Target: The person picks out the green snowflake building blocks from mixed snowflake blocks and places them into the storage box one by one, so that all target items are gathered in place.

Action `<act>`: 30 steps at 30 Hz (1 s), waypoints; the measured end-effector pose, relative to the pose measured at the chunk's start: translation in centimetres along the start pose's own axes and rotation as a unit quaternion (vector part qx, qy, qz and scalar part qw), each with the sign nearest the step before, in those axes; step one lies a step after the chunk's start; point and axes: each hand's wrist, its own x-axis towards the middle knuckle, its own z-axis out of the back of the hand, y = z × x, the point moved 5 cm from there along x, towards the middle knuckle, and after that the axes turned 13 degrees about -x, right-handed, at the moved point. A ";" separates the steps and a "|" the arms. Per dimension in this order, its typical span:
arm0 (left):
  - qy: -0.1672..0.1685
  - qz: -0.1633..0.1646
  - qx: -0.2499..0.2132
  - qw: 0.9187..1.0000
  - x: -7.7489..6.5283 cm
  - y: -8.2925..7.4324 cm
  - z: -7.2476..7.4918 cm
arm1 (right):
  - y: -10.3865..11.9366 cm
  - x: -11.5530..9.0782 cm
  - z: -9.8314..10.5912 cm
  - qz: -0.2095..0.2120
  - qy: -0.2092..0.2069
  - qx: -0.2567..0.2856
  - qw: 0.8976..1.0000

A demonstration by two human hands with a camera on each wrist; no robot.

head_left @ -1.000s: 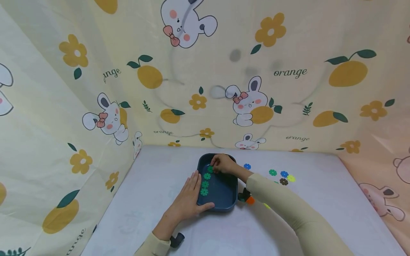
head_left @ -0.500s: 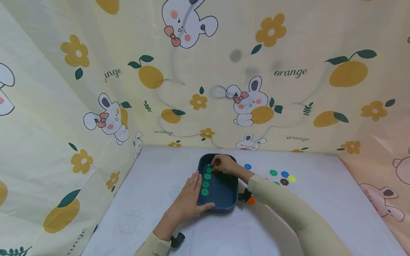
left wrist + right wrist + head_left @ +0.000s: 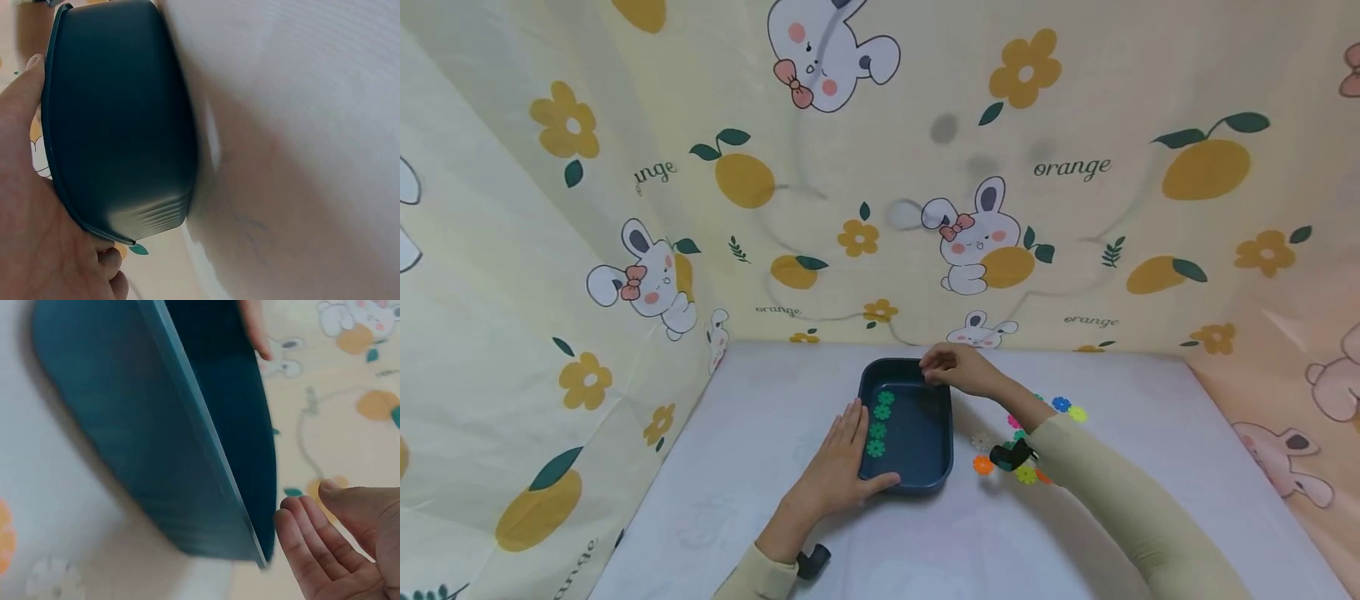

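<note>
**Grn flower pcs [image 3: 882, 412] in tray [image 3: 917, 450]**

We see 4 in a row along its L side. L hand [image 3: 835, 467] lies on L edge, fingers straight, thumb wide. R hand [image 3: 966, 371] at far R corner, fingers bent, narrow gap to thumb. Orange pc [image 3: 983, 465] on tbl [image 3: 925, 550].

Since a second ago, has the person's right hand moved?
Yes. Against the tray, the right hand has gone right and slightly farther back, from beside the green flowers to the far right corner.

Room above tray [image 3: 917, 450] — left hand [image 3: 835, 462] blocking left side, right hand [image 3: 964, 369] the far corner
</note>
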 end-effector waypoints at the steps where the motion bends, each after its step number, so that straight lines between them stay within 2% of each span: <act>1: 0.000 0.001 0.002 1.000 0.0 0.0 0.0 | -0.1 -0.5 0.5 -0.003 -0.004 -0.006 1.000; 7: -0.001 0.002 0.001 1.000 0.0 0.0 0.0 | -1.7 -3.7 2.4 -0.013 -0.030 -0.038 0.999; 14: -0.006 0.000 0.003 1.000 0.0 -0.1 -0.1 | -3.5 -7.5 3.2 -0.067 -0.032 -0.071 0.995; 22: -0.009 0.004 0.009 1.000 0.0 -0.1 -0.1 | -5.1 -10.8 2.8 -0.116 -0.019 -0.087 0.989; 30: -0.007 0.003 0.004 1.000 -0.2 -0.4 0.0 | -7.3 -13.8 1.5 -0.125 -0.003 -0.124 0.984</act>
